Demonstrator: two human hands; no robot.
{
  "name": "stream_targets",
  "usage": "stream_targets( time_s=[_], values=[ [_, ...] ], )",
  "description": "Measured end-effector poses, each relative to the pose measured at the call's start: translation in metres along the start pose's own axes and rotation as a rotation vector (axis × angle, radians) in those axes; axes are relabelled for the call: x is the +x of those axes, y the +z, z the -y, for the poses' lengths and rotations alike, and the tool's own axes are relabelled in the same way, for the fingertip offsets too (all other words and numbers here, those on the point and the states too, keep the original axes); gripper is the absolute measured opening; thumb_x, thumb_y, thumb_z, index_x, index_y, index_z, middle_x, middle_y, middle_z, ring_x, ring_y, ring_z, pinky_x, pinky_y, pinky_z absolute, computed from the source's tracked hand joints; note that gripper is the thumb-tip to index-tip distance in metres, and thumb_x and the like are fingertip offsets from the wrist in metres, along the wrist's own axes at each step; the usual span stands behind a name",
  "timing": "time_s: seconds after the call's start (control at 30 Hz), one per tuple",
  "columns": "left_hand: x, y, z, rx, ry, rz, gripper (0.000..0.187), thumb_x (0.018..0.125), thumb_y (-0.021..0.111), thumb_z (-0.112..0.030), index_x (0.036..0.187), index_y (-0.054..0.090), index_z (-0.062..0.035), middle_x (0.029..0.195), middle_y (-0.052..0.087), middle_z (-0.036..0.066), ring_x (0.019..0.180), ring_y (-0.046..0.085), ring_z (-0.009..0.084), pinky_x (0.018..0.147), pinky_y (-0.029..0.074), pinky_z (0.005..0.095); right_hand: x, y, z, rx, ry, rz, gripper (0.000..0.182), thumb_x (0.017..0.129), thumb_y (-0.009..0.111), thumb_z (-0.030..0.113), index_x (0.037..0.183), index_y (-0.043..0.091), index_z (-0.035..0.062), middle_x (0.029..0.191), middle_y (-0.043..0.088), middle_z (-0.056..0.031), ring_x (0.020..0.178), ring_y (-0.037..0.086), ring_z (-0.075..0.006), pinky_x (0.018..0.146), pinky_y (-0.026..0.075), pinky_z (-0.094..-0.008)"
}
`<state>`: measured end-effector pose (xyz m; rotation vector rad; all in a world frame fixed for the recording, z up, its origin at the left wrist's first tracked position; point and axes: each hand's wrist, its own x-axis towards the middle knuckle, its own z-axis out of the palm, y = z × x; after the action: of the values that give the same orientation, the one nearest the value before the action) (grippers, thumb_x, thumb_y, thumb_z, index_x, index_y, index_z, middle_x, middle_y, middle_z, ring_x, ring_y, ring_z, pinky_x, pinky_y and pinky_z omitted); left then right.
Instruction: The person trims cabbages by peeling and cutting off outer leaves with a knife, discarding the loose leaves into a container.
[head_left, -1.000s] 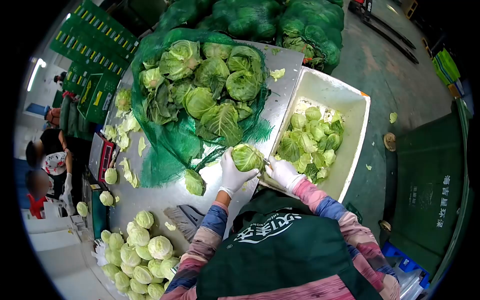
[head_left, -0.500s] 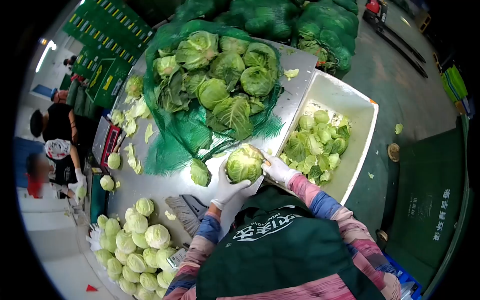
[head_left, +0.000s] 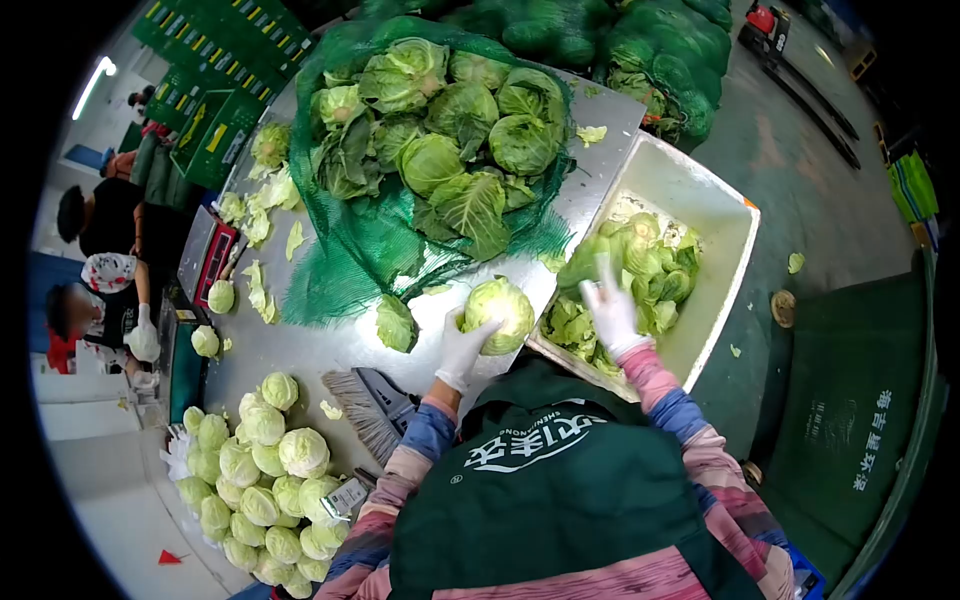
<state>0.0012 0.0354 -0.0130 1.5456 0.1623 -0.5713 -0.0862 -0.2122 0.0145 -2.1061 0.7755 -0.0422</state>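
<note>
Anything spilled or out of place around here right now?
Yes, mildly: a loose leaf lies on the floor right of the white box, though other leaves are collected inside it. Leaf scraps also litter the metal table, toward its left side.

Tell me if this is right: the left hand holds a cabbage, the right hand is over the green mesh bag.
Not quite: the head view shows the right hand over the pale box of leaves. The left hand does hold a cabbage.
</note>
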Motion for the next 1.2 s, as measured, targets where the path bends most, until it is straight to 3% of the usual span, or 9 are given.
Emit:
stream_targets(
  time_s=[0.1, 0.27, 0.4, 0.6, 0.67, 0.8, 0.9, 0.97, 1.2],
  values=[
    [0.000, 0.027, -0.028, -0.013, -0.010, 0.044, 0.067, 0.070, 0.082, -0.013, 0.121, 0.041, 0.0027, 0.110, 0.057, 0.015, 0.094, 0.060, 0.0195, 0.078, 0.053, 0.0295, -0.014, 0.042, 0.004, -0.094, -0.561, 0.019, 0.049, 0.092, 0.048, 0.035, 0.137, 0.043, 0.0167, 0.079, 0.065, -0.0201, 0.071, 0.063, -0.0381, 0.067, 0.051, -0.0446],
    [0.011, 0.027, -0.025, 0.051, 0.028, 0.136, 0.065, 0.071, 0.082, -0.014, 0.120, 0.041, 0.0023, 0.109, 0.058, 0.014, 0.094, 0.060, 0.0187, 0.078, 0.053, 0.0292, -0.012, 0.024, 0.064, -0.460, -0.234, 0.372, 0.047, 0.095, 0.042, 0.040, 0.135, 0.046, 0.0158, 0.081, 0.065, -0.0211, 0.078, 0.063, -0.0378, 0.072, 0.050, -0.0460],
    [0.008, 0.019, -0.027, 0.083, 0.012, 0.140, 0.068, 0.070, 0.082, -0.015, 0.122, 0.042, 0.0022, 0.111, 0.057, 0.013, 0.098, 0.059, 0.0195, 0.083, 0.051, 0.0310, 0.019, 0.034, 0.035, -0.097, -0.177, 0.199, 0.043, 0.096, 0.040, 0.042, 0.127, 0.054, 0.0158, 0.087, 0.066, -0.0217, 0.082, 0.063, -0.0406, 0.077, 0.049, -0.0463],
    [0.000, -0.010, -0.021, 0.381, 0.236, 0.217, 0.073, 0.069, 0.083, -0.028, 0.126, 0.046, 0.0012, 0.117, 0.057, 0.014, 0.108, 0.054, 0.0257, 0.093, 0.045, 0.0366, 0.016, 0.047, 0.029, -0.097, -0.164, 0.054, 0.043, 0.083, 0.062, 0.043, 0.109, 0.064, 0.0093, 0.080, 0.065, -0.0222, 0.075, 0.063, -0.0391, 0.068, 0.050, -0.0450],
    [-0.014, -0.011, -0.035, 1.078, 0.333, -0.205, 0.081, 0.068, 0.081, -0.041, 0.128, 0.046, 0.0019, 0.120, 0.056, 0.020, 0.109, 0.054, 0.0325, 0.094, 0.044, 0.0397, 0.008, 0.052, 0.024, -0.105, -0.153, 0.069, 0.041, 0.083, 0.060, 0.043, 0.111, 0.064, 0.0127, 0.079, 0.065, -0.0211, 0.075, 0.063, -0.0381, 0.068, 0.050, -0.0450],
    [-0.004, 0.003, -0.011, 0.715, 0.127, -0.217, 0.095, 0.066, 0.080, -0.047, 0.135, 0.038, 0.0033, 0.122, 0.052, 0.027, 0.110, 0.052, 0.0384, 0.094, 0.043, 0.0412, -0.009, 0.046, 0.029, -0.109, -0.146, 0.049, 0.038, 0.085, 0.058, 0.044, 0.109, 0.064, 0.0156, 0.074, 0.065, -0.0182, 0.071, 0.064, -0.0364, 0.066, 0.051, -0.0437],
    [0.000, 0.011, -0.005, 0.565, 0.249, -0.167, 0.100, 0.066, 0.081, -0.043, 0.138, 0.031, 0.0053, 0.123, 0.049, 0.029, 0.109, 0.053, 0.0391, 0.094, 0.043, 0.0417, 0.021, 0.045, -0.016, 0.174, 0.067, -0.124, 0.044, 0.087, 0.057, 0.043, 0.111, 0.061, 0.0058, 0.077, 0.066, -0.0180, 0.071, 0.065, -0.0335, 0.067, 0.051, -0.0430],
    [-0.007, 0.020, -0.022, 0.563, 0.330, -0.093, 0.105, 0.063, 0.084, -0.038, 0.139, 0.027, 0.0055, 0.124, 0.048, 0.029, 0.111, 0.051, 0.0392, 0.095, 0.042, 0.0417, 0.032, 0.019, -0.026, -0.271, 0.157, -0.056, 0.048, 0.090, 0.054, 0.040, 0.121, 0.053, 0.0037, 0.079, 0.067, -0.0180, 0.075, 0.065, -0.0353, 0.067, 0.051, -0.0438],
    [-0.021, 0.034, -0.039, 0.858, 0.307, -0.054, 0.101, 0.053, 0.089, -0.029, 0.132, 0.035, 0.0030, 0.125, 0.047, 0.027, 0.115, 0.045, 0.0395, 0.097, 0.039, 0.0429, -0.015, 0.039, 0.058, -0.245, -0.256, 0.251, 0.057, 0.091, 0.046, 0.051, 0.130, 0.049, 0.0093, 0.080, 0.065, -0.0227, 0.074, 0.063, -0.0399, 0.067, 0.050, -0.0466]
  ],
)
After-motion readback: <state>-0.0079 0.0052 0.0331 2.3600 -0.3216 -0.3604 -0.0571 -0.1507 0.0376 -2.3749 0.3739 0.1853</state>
